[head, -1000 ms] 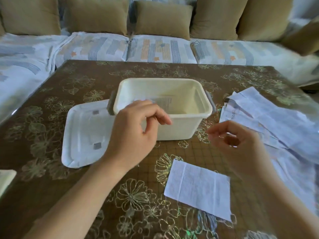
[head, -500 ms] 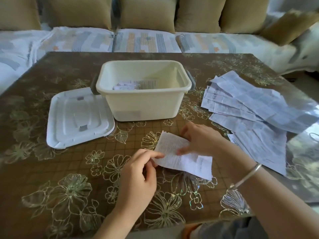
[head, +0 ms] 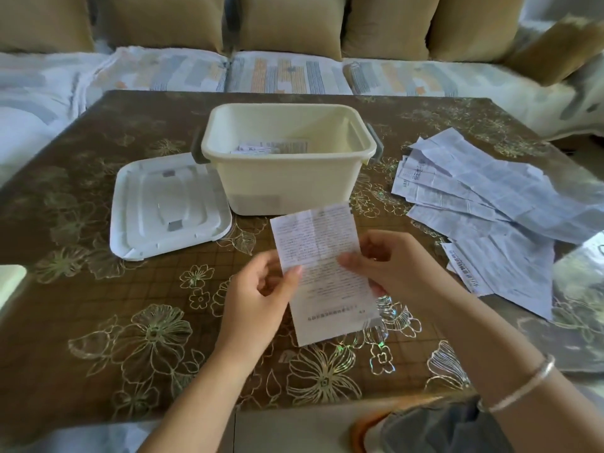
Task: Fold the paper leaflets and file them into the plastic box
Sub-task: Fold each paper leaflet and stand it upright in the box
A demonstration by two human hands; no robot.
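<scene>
A printed paper leaflet (head: 322, 256) is held upright-ish above the table, creased across its width. My left hand (head: 261, 299) pinches its left edge with thumb and fingers. My right hand (head: 392, 266) grips its right edge. Behind it stands the cream plastic box (head: 287, 178), open, with a few folded leaflets (head: 261, 148) lying inside at the bottom. A spread pile of unfolded leaflets (head: 490, 204) lies on the table to the right.
The box's white lid (head: 166, 204) lies flat to the left of the box. The brown floral table (head: 98, 322) is ringed by a cushioned sofa (head: 284, 70). A pale object (head: 9, 282) pokes in at the left edge.
Both hands came down from near the box to the leaflet on the table, took hold of it and lifted it, turning it lengthwise between them.
</scene>
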